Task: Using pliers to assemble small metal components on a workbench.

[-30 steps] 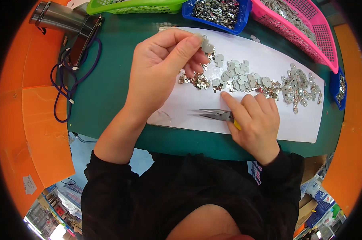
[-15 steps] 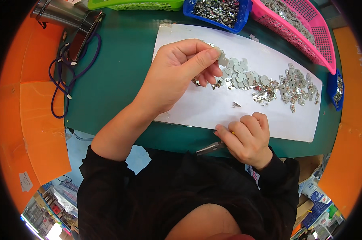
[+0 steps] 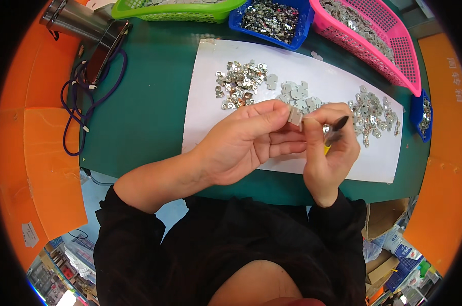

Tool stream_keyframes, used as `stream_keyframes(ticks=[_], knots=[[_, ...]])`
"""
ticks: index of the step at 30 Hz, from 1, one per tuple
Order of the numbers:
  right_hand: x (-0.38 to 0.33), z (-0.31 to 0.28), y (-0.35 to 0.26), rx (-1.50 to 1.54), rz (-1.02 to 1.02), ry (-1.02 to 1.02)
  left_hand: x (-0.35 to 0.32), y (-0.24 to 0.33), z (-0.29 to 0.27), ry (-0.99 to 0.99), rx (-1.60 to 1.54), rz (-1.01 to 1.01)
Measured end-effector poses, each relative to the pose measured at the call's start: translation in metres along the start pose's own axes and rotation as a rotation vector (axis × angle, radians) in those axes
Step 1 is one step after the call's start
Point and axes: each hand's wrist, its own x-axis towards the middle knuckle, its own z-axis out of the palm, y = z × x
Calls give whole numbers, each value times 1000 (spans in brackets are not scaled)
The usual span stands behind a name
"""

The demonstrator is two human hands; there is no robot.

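My left hand point(image 3: 246, 135) pinches a small flat grey piece point(image 3: 294, 116) between thumb and forefinger, above the white sheet. My right hand point(image 3: 330, 158) is closed, its thumb and forefinger meeting the same piece at its right end. Tucked in the right palm is a small yellow-handled tool point(image 3: 327, 149) with a dark blade-like tip; its exact kind is hidden. Just beyond the hands lies a pile of similar grey pieces point(image 3: 294, 92). Shiny metal fittings point(image 3: 238, 81) are heaped at the sheet's left, and more grey-and-metal pieces point(image 3: 371, 112) at its right.
The white sheet point(image 3: 205, 102) rests on a green table point(image 3: 139, 102). Along the back stand a green basket point(image 3: 180, 11), a blue tray point(image 3: 272, 38) of metal parts and a pink basket point(image 3: 379, 56). A small blue tray point(image 3: 422, 117) is at right. A steel device point(image 3: 78, 23) with a dark cord point(image 3: 108, 92) is at left.
My left hand has come lower with the grey piece, uncovering the metal fittings. My right hand has risen from the near edge to meet it, and the tool's tip now points up and away.
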Motion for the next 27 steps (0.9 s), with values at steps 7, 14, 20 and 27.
stream_keyframes(ticks=[7,14,20,27], knots=[[2,-6,7,-439,-337,45,-4,-3,4,108,149,21],[0,-8,4,-445,-354,12,-1,1,1,105,220,9],[-4,-7,2,-166,-152,-134,0,2,-8,43,147,-79],[-5,-10,2,-141,-80,-131,1,0,-9,29,114,-95]])
